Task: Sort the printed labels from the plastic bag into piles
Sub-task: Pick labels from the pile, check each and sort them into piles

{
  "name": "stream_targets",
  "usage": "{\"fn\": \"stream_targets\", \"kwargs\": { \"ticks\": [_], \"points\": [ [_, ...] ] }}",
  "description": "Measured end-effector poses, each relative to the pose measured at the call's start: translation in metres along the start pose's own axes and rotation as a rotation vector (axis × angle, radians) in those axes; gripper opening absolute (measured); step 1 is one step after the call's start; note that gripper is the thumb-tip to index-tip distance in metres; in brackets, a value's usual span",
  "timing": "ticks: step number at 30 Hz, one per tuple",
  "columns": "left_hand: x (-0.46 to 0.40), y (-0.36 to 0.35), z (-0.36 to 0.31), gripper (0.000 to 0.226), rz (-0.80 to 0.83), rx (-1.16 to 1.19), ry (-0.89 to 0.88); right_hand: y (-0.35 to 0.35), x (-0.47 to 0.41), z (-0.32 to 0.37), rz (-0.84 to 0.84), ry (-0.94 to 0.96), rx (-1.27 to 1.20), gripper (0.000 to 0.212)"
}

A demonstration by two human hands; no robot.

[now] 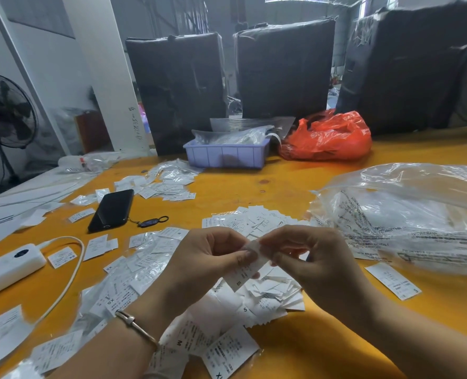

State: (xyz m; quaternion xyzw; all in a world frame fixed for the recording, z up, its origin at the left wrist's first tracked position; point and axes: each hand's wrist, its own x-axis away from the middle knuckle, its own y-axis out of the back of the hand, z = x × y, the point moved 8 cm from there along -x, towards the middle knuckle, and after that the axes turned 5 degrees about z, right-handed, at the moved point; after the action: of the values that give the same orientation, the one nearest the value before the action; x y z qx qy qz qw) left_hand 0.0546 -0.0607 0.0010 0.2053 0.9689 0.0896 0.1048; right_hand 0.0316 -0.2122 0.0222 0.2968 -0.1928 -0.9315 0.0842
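Label (250,265) marked S, held above table (295,184) between both hands | left hand (210,258) pinches its upper end | right hand (308,255) pinches same end, fingers curled | label piles (257,220) beneath and beyond | clear bag (407,214) at right.

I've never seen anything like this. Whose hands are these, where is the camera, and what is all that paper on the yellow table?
No machine here: a person works with bare hands. The one picture comes from a camera worn on the head, looking down. The left hand and right hand together pinch one small white label marked S. Loose labels lie scattered and heaped on the yellow table; a heap just under the hands shows S tags. To the right lies a clear plastic bag. Also there: a black phone, a white power strip, a purple tray and an orange bag.
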Motion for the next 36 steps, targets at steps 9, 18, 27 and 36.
{"fn": "stream_targets", "kwargs": {
  "ticks": [9, 18, 27, 36],
  "points": [
    [0.000, 0.004, -0.003, 0.025, -0.036, -0.015, -0.028, -0.004, 0.000, 0.001, 0.038, 0.067, 0.195, 0.015],
    [0.004, 0.033, -0.006, 0.015, -0.203, -0.177, -0.027, 0.027, -0.008, -0.023, -0.019, -0.063, 0.337, 0.014],
    [0.008, 0.084, 0.012, 0.018, -0.269, -0.514, 0.299, -0.007, -0.006, -0.031, 0.384, 0.002, 0.567, 0.049],
    [0.006, 0.084, 0.015, 0.025, -0.144, -0.963, 0.305, -0.025, -0.005, -0.024, 0.419, 0.131, 0.705, 0.033]
  ]
}}
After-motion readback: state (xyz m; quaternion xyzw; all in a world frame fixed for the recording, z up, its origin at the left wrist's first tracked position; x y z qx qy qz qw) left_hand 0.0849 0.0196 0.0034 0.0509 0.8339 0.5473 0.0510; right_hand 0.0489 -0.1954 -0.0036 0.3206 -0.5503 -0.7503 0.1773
